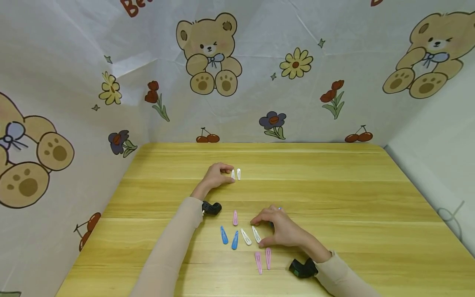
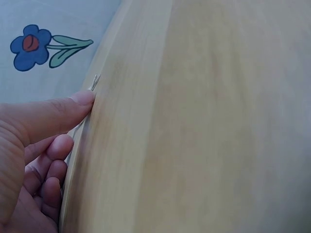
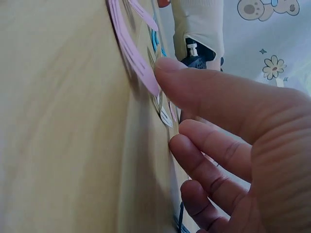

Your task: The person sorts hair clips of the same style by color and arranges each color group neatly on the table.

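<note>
Handling hair clips with both hands, you looked mid-placement, far and near at once; landmark throughout: the lone pink clip (image 1: 235,218). Your left hand (image 1: 215,176), beyond it and a bit left, pinched the far white clip (image 1: 233,175) narrowly between thumb and forefinger; the second far white clip (image 1: 239,174) lay just beside, also beyond the landmark. Your right hand (image 1: 285,229), right of the landmark, had thumb and forefinger at both ends of the near white clip (image 1: 256,234), a narrow span; couldn't tell whether it gripped or only bracketed. That clip lay nearer you and right of the landmark, as did the second near white clip (image 1: 245,236), less far right. Blue clips (image 1: 224,236): nearer you, one left, one roughly straight. Pink pair (image 1: 258,262): nearer still, further right.

Next move, my judgement: left called for squaring its clip with the neighbour, then a clean release; right needed a sure pinch or a clean let-go, without nudging the pink pair.

Pose: left forearm reached long past the landmark, spare fingers curled; right forearm angled in from the right, hand arched low, spare fingers loosely bent.
</note>
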Motion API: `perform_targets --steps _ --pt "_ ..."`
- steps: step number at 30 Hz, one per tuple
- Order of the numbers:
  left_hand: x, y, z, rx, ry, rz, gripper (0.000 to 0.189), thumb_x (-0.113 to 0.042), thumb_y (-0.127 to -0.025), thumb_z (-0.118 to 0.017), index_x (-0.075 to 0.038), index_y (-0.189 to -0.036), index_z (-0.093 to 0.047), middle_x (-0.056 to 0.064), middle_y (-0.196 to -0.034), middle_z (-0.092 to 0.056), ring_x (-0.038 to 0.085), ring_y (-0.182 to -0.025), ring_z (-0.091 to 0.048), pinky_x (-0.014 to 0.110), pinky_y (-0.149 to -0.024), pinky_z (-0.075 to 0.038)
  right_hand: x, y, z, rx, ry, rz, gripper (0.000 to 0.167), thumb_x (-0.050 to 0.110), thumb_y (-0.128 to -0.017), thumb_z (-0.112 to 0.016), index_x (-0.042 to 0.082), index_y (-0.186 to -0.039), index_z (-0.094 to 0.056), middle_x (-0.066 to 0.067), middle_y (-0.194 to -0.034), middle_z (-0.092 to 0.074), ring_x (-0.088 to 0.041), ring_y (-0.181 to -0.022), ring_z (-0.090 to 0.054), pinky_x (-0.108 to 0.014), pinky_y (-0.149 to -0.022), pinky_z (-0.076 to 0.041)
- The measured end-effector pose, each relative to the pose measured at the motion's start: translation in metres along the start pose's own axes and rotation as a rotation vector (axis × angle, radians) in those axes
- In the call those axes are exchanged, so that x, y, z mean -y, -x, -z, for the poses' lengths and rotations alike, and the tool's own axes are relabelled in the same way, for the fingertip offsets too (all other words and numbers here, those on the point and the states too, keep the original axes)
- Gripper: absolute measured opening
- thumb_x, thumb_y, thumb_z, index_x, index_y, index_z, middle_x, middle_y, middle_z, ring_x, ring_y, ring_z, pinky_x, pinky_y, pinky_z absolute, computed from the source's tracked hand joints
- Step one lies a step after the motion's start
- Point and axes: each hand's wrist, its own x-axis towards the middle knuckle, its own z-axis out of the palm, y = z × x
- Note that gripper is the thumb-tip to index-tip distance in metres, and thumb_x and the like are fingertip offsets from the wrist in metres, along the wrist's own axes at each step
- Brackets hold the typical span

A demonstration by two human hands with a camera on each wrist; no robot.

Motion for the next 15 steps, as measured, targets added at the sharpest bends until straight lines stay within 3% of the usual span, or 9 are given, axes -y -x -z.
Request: perform_targets --steps 15 --pt "0.0018 -0.001 -0.0003 -0.001 0.004 -0.015 0.046 -0.01 -0.077 -0.083 -0.005 -0.121 -0.069 0.008 -0.101 -0.063 0.021 -0.094 -0.055 0.034 -0.087 -0.046 -0.0022 -0.0013 -0.0049 0.012 0.041 0.023 0.047 0.03 -0.07 -0.088 0.018 -0.112 -0.071 0.007 -0.105 -0.067 -0.014 -0.097 -0.051 -0.031 -0.083 -0.029"
